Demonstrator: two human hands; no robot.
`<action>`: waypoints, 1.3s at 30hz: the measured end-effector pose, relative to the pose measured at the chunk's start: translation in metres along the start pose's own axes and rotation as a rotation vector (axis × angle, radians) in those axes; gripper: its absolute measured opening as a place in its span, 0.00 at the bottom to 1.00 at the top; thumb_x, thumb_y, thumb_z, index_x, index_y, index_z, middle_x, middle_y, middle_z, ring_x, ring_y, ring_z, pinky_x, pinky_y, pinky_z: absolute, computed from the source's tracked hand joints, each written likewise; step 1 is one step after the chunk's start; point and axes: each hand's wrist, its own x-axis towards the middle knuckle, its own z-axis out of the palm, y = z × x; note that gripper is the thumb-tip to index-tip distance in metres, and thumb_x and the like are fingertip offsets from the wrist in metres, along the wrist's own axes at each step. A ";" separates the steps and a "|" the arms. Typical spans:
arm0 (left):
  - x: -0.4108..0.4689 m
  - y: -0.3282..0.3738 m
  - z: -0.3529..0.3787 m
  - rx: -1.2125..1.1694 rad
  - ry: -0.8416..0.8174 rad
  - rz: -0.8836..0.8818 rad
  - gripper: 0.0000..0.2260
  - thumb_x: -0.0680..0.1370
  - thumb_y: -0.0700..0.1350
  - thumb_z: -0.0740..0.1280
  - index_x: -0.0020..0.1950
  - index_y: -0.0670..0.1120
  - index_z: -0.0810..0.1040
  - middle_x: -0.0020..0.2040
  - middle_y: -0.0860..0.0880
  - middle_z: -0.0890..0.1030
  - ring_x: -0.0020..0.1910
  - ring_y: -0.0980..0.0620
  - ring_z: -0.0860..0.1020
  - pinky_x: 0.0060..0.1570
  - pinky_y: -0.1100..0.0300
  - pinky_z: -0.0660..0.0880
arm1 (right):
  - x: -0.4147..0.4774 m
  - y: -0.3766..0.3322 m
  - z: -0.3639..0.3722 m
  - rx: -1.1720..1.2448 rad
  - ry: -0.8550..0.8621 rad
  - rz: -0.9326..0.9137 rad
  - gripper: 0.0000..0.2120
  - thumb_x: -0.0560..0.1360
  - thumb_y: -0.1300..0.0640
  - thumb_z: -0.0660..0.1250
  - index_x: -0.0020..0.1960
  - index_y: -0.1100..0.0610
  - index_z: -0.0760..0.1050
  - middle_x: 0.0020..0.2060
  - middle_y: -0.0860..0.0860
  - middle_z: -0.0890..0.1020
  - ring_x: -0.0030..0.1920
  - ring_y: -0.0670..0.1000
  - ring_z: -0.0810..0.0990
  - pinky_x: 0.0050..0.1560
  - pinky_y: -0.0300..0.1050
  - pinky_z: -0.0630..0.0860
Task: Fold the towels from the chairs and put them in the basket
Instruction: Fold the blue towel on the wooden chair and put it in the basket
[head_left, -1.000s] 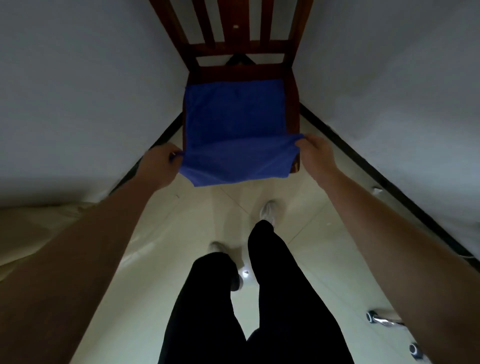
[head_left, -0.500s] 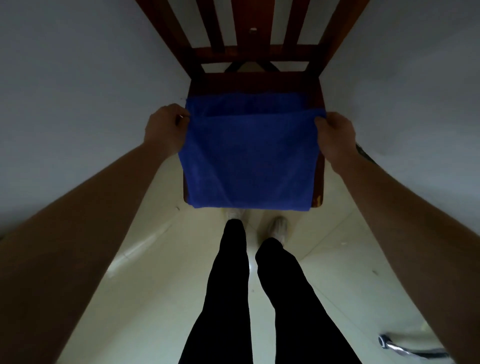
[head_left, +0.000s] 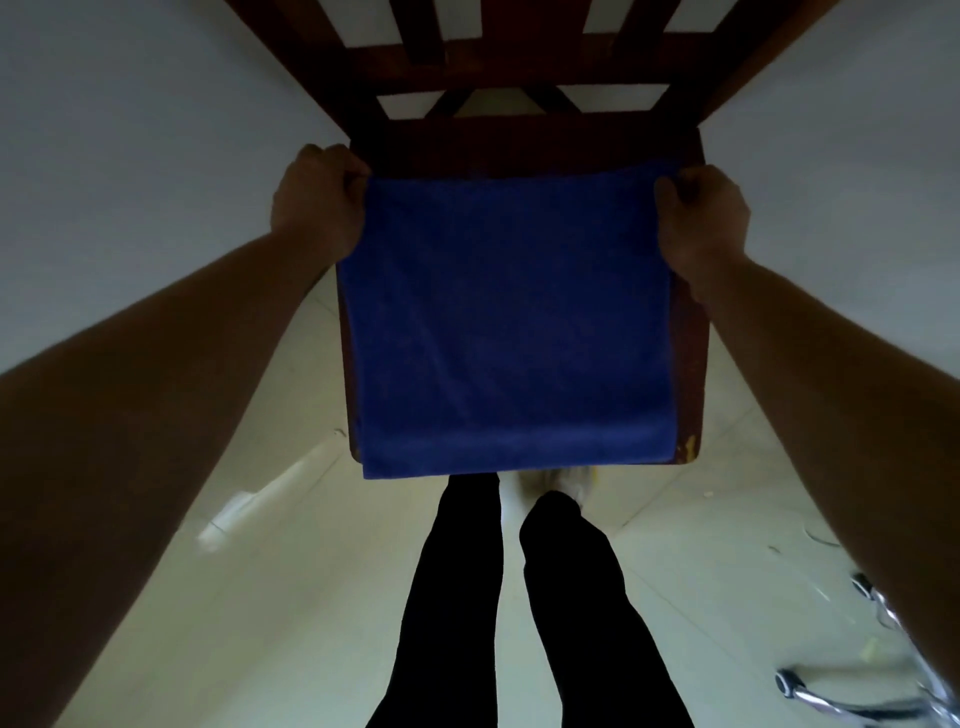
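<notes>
While the blue towel (head_left: 509, 322) is lying flat across the wooden chair seat (head_left: 690, 358), I am watching the left hand (head_left: 319, 200) and the right hand (head_left: 701, 221) each gripping a far corner, fingers curled tight round the cloth

pale tiled floor (head_left: 311, 597), white walls (head_left: 130, 156), chrome castor legs (head_left: 815, 699) at lower right.
</notes>
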 end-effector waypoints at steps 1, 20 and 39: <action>0.000 -0.001 0.003 0.000 0.008 -0.010 0.15 0.84 0.46 0.55 0.67 0.45 0.75 0.66 0.39 0.73 0.61 0.41 0.74 0.53 0.57 0.69 | 0.000 0.001 0.002 -0.009 0.010 0.004 0.17 0.82 0.48 0.59 0.61 0.59 0.75 0.51 0.51 0.78 0.51 0.48 0.75 0.52 0.41 0.71; -0.236 -0.044 0.091 -0.423 -0.047 -0.641 0.21 0.79 0.62 0.60 0.53 0.44 0.71 0.49 0.45 0.79 0.45 0.45 0.79 0.40 0.53 0.74 | -0.181 0.092 0.009 -0.216 -0.057 0.233 0.25 0.80 0.38 0.59 0.63 0.58 0.73 0.54 0.59 0.79 0.51 0.61 0.78 0.46 0.49 0.69; -0.284 -0.016 0.080 -1.025 0.018 -0.813 0.08 0.76 0.41 0.68 0.55 0.44 0.75 0.46 0.47 0.80 0.41 0.49 0.78 0.50 0.53 0.78 | -0.224 0.116 -0.022 0.195 -0.331 0.280 0.15 0.74 0.41 0.71 0.42 0.53 0.77 0.37 0.47 0.84 0.45 0.49 0.86 0.51 0.50 0.81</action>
